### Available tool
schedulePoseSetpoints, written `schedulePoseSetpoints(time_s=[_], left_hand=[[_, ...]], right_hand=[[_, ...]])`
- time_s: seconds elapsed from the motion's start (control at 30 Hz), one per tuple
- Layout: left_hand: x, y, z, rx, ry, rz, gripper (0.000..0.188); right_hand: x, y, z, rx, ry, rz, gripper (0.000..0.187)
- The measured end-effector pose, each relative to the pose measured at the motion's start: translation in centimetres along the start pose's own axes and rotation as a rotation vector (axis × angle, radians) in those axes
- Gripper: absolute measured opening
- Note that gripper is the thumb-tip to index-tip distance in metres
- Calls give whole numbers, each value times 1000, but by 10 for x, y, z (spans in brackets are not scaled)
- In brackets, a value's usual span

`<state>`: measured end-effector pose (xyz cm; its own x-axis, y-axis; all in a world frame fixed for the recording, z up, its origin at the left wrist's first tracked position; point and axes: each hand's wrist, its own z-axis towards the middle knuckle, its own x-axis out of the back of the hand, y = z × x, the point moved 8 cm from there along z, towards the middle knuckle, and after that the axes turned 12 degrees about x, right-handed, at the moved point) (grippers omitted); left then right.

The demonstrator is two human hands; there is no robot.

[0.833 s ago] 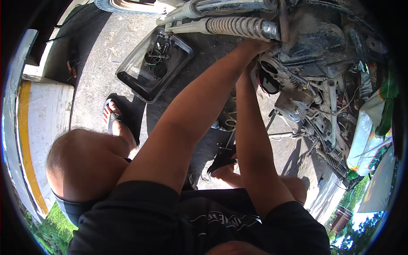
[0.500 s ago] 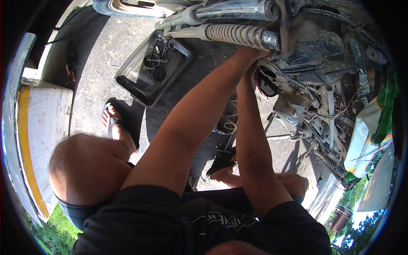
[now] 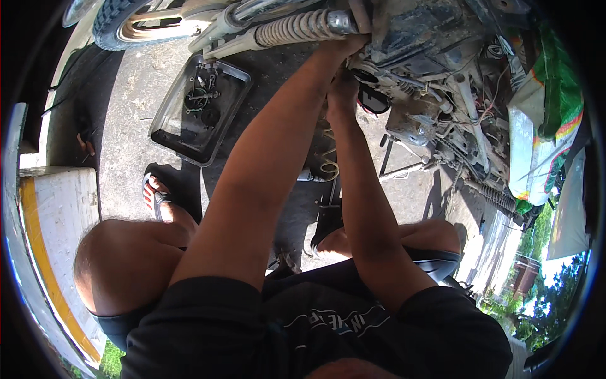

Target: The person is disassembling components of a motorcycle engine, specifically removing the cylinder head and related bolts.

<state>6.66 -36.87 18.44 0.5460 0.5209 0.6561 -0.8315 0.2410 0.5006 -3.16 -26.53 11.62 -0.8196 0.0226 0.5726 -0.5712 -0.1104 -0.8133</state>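
Both my arms stretch forward to a dirty, partly dismantled motorcycle (image 3: 435, 31). My left hand (image 3: 350, 45) reaches in beneath the lower end of a coil-spring shock absorber (image 3: 293, 30), and its fingers are hidden behind the machine's parts. Just below it, my right hand (image 3: 343, 88) is at the engine area, its back partly showing and its fingertips out of sight. A black round-edged part with a red rim (image 3: 374, 100) sits right beside the right hand. Whether either hand grips something cannot be seen.
A black metal tray (image 3: 243, 82) with several small greasy parts lies on the concrete to the left. A wheel (image 3: 113, 25) is at the far left. Coiled pale hose (image 3: 329, 169) and metal rods lie between my feet. A green-white sack (image 3: 536, 145) hangs over the right side.
The view has shifted, so the motorcycle and tray appear further left. Both hands stay at the same spot on the machine; more of the right hand's back shows now.
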Motion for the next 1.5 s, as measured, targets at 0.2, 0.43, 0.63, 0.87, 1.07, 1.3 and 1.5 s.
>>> schedulePoseSetpoints(time_s=[0.2, 0.43, 0.63, 0.87, 1.07, 1.3, 1.5], left_hand=[[12, 8, -9, 69, 41, -144, 30], [6, -11, -15, -153, 259, -221, 24], [-23, -35, -11, -25, 104, -204, 30], [-14, -46, -3, 106, 87, -298, 34], [-20, -46, 0, 108, 80, -322, 34], [-18, -38, 2, 98, 73, -362, 34], [-1, -13, -12, 82, -32, -243, 29]], right_hand=[[6, -1, 9, 124, -119, -274, 31], [-10, 0, 20, 121, 0, 16, 38], [-41, -11, 51, 83, 92, 144, 37], [-47, 16, 36, -127, 192, 375, 37], [-7, -21, -9, 300, 292, -344, 17], [10, -56, -28, 677, 294, -656, 20], [-24, -20, 8, 348, 86, -178, 29]])
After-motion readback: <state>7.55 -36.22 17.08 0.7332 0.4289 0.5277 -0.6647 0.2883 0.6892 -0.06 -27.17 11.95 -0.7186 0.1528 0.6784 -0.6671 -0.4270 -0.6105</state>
